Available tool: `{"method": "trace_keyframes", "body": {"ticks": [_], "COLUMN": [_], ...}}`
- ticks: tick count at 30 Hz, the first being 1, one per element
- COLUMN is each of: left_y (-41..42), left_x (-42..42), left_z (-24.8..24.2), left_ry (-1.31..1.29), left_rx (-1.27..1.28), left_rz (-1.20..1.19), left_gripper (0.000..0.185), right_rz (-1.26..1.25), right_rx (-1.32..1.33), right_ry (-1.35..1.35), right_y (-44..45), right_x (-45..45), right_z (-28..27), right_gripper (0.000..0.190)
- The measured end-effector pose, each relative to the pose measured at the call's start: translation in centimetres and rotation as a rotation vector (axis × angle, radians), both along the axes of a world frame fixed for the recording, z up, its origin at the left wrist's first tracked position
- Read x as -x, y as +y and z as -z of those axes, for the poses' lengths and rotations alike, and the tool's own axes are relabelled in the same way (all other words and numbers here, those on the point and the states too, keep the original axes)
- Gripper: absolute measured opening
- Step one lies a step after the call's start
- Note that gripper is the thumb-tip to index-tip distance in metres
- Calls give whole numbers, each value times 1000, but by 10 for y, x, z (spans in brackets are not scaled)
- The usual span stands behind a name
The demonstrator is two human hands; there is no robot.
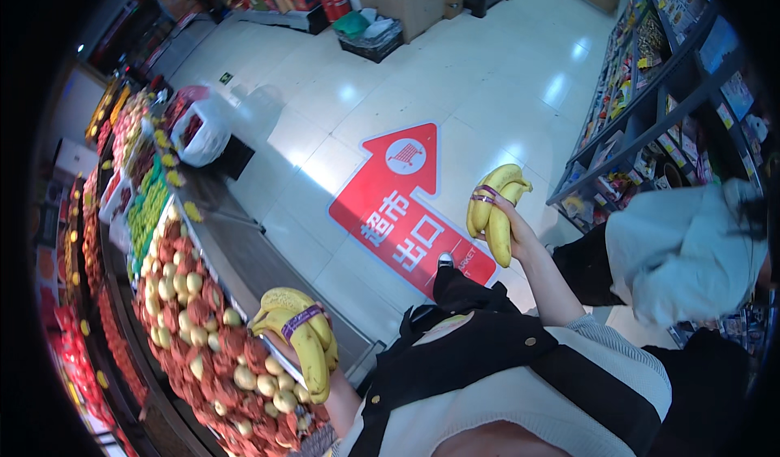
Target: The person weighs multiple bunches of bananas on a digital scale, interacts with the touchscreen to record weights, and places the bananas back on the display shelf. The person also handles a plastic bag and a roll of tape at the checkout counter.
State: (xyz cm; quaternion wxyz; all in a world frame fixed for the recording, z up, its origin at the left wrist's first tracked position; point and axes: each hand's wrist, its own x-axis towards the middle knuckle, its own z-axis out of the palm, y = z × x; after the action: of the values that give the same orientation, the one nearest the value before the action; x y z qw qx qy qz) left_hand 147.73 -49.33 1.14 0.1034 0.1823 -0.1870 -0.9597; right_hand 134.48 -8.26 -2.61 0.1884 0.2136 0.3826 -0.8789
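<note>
My left hand grips a bunch of yellow bananas with a purple band around it, held over the edge of a fruit display. Much of that hand is hidden behind the fruit. A second banana bunch, also banded in purple, is in my right hand, raised above the floor. The two bunches are well apart. Beneath my left hand lie pale round fruits among reddish-brown wrappings.
Green grapes and a white plastic bag lie farther along the display. A red arrow floor sticker is ahead. Stocked shelves stand at right, near another person. Cardboard boxes stand at the back.
</note>
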Motion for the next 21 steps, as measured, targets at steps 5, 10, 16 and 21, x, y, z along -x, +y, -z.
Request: {"method": "trace_keyframes", "body": {"ticks": [5, 10, 16, 21], "left_y": [38, 56, 66, 101], "left_x": [150, 275, 444, 610], "left_z": [-11, -5, 23, 16], "left_ry": [-38, -37, -171, -4], "left_rx": [-12, 118, 174, 72], "left_rz": [58, 123, -10, 261], "left_gripper": [84, 80, 63, 69], "right_rz": [3, 33, 116, 291], "right_rx": [-37, -38, 51, -54], "right_ry": [-38, 3, 11, 45], "right_y": [37, 47, 74, 111], "right_x": [93, 207, 349, 451], "right_z": [12, 7, 15, -8], "right_gripper": [61, 63, 60, 58]}}
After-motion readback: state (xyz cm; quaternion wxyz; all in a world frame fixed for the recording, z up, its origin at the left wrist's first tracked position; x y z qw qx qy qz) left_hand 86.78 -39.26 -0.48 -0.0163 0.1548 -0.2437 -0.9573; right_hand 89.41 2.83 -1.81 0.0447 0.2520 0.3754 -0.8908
